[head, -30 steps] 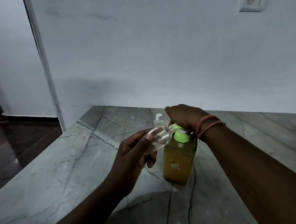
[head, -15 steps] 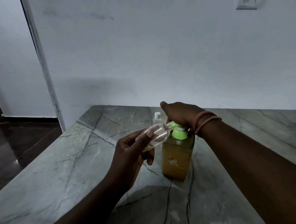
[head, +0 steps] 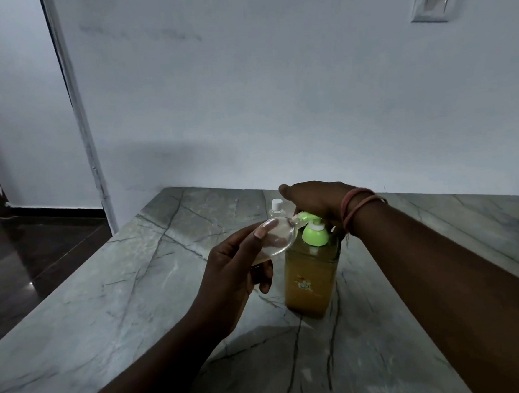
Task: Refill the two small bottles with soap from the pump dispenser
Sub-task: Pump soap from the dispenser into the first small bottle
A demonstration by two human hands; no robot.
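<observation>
Where the grey veined stone counter (head: 154, 295) meets the pale wall, the pump dispenser (head: 311, 280) stands upright, its square body filled with amber soap and topped by a green pump head (head: 314, 234). The person's right hand (head: 317, 200) lies palm-down over the top of that pump head, fingers curved downward around it; how hard it presses cannot be told from this angle. Two pinkish bands (head: 357, 206) circle the right wrist. The left hand (head: 236, 271) is closed around a small clear bottle (head: 275, 236), thumb along its upper side and the other fingers curled underneath. This bottle is held tilted nearly onto its side, above the counter and just left of the dispenser, with its open neck brought up against the tip of the green spout (head: 301, 216). A thin layer of pale liquid appears to sit along its lower side, though the dim light makes the level uncertain. The second small bottle (head: 276, 209) stands upright on the counter directly behind the held one, close to the wall, with a white cap fitted; only its cap and shoulder are visible past the hands. A wall switch plate (head: 433, 0) is mounted high on the right side of the wall. Left of the counter, a dark floor (head: 25, 252) runs toward a doorway.
</observation>
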